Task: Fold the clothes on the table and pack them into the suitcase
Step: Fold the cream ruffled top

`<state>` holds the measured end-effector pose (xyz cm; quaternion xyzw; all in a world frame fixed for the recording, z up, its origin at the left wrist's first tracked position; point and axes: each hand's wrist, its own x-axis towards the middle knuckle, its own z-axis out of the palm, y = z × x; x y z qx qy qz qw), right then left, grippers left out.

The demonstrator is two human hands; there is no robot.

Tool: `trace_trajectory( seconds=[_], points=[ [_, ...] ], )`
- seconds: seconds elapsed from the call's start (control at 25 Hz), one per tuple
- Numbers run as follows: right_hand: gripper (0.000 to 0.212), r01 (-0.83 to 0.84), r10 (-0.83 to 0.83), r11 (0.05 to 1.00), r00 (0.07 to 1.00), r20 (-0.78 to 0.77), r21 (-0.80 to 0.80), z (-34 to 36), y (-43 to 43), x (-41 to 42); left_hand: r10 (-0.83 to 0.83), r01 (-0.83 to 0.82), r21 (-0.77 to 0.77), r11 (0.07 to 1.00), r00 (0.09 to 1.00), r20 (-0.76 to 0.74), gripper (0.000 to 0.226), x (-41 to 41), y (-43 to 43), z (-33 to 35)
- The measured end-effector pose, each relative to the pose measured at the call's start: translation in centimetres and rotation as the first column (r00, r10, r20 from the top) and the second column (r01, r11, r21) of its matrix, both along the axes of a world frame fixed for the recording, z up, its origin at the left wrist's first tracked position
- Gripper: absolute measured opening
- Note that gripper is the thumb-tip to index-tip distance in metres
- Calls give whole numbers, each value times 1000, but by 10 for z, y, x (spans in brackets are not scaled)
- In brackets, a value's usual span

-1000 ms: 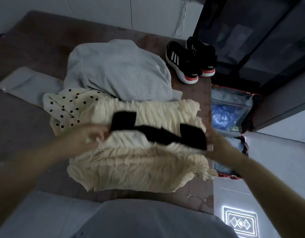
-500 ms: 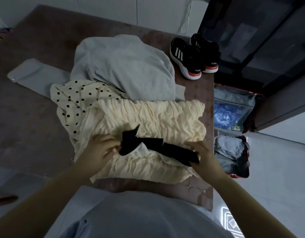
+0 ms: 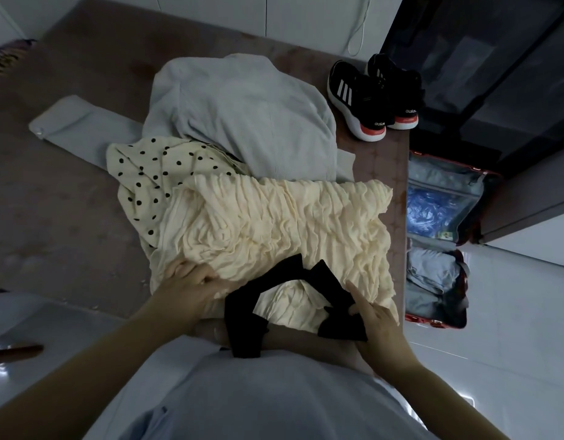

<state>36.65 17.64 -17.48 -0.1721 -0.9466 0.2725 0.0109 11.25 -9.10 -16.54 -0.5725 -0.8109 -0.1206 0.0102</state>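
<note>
A cream ruffled garment (image 3: 274, 223) with black straps (image 3: 293, 281) lies at the near edge of the brown table (image 3: 68, 192). My left hand (image 3: 191, 289) grips its near left corner. My right hand (image 3: 374, 315) holds the right black strap (image 3: 341, 325) at the near right corner, index finger stretched along the cloth. The left strap hangs over the table's edge. Behind lie a cream polka-dot garment (image 3: 147, 176) and a light grey sweater (image 3: 242, 115). The open suitcase (image 3: 439, 322) stands on the floor to the right, with folded grey clothes (image 3: 433, 277) inside.
A pair of black sneakers (image 3: 369, 96) stands at the table's far right corner. A blue plastic bag (image 3: 429, 208) fills the suitcase's far half. A dark glass cabinet (image 3: 496, 74) rises at the right. White tiled floor lies below the table's near edge.
The cream garment was drawn toward the table's near edge. The black straps slid down, and one now hangs over the edge. Both hands moved closer to my body.
</note>
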Motion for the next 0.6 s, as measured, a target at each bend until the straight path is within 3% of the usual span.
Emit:
trace_trajectory(
  seconds=[0.08, 0.2, 0.32, 0.4, 0.44, 0.52, 0.6],
  points=[
    [86, -26, 27, 999, 1000, 12, -18, 6, 0, -7, 109, -107, 96, 990, 994, -17, 35, -9, 15, 12],
    [52, -13, 12, 1000, 999, -47, -27, 11, 0, -19, 174, -176, 122, 977, 984, 25, 34, -23, 43, 32],
    [48, 14, -15, 1000, 998, -53, -17, 9, -4, -21, 80, -28, -212, 977, 968, 238, 65, -4, 69, 50],
    [54, 5, -5, 1000, 1000, -30, 11, 6, -6, -20, 158, -25, -454, 891, 954, 257, 61, 20, 72, 44],
    [54, -15, 17, 998, 1000, -26, 56, 6, -6, -20, 199, -53, -474, 879, 944, 263, 51, 29, 70, 39],
    [52, -33, 42, 989, 997, -63, 144, 8, -6, -20, 280, -148, -354, 923, 891, 358, 32, 32, 66, 40],
    [51, -15, 42, 983, 989, -139, 185, 13, -7, -21, 303, -304, -73, 950, 834, 461, 27, 12, 65, 54]
  ],
)
